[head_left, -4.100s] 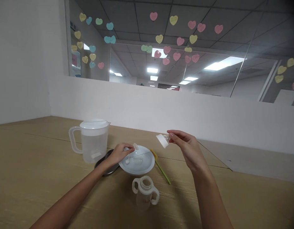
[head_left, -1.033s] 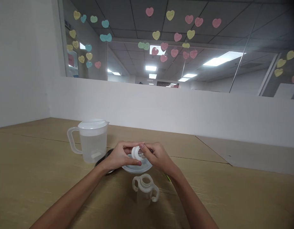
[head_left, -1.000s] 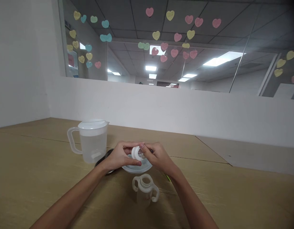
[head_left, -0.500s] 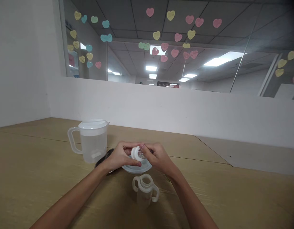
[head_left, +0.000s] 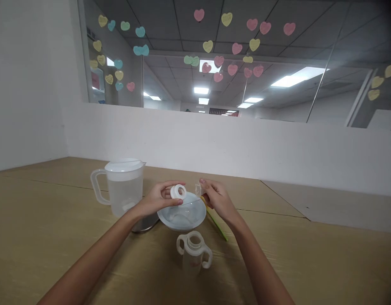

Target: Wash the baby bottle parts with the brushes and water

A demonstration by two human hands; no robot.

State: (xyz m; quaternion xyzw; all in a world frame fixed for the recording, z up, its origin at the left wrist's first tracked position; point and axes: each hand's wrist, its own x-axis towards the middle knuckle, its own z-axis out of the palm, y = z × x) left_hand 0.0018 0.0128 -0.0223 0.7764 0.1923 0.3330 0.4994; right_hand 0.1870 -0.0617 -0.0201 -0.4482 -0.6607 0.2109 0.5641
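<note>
My left hand (head_left: 155,202) pinches a white screw ring (head_left: 178,192) above the white bowl (head_left: 181,214). My right hand (head_left: 216,200) is a little to the right, its fingers closed on a small clear teat (head_left: 199,189). The ring and the teat are apart, with a small gap between them. A clear two-handled bottle (head_left: 194,253) without its top stands on the wooden table (head_left: 49,237) just in front of the bowl.
A clear lidded jug (head_left: 123,185) with water stands at the left. A dark metal dish (head_left: 144,223) lies partly under my left wrist. A yellow-green brush (head_left: 217,224) lies right of the bowl. A white partition wall (head_left: 246,148) closes the back.
My hands, held together over the bowl, have drawn apart: the white ring went with my left hand and the clear teat with my right. Both hands rose slightly.
</note>
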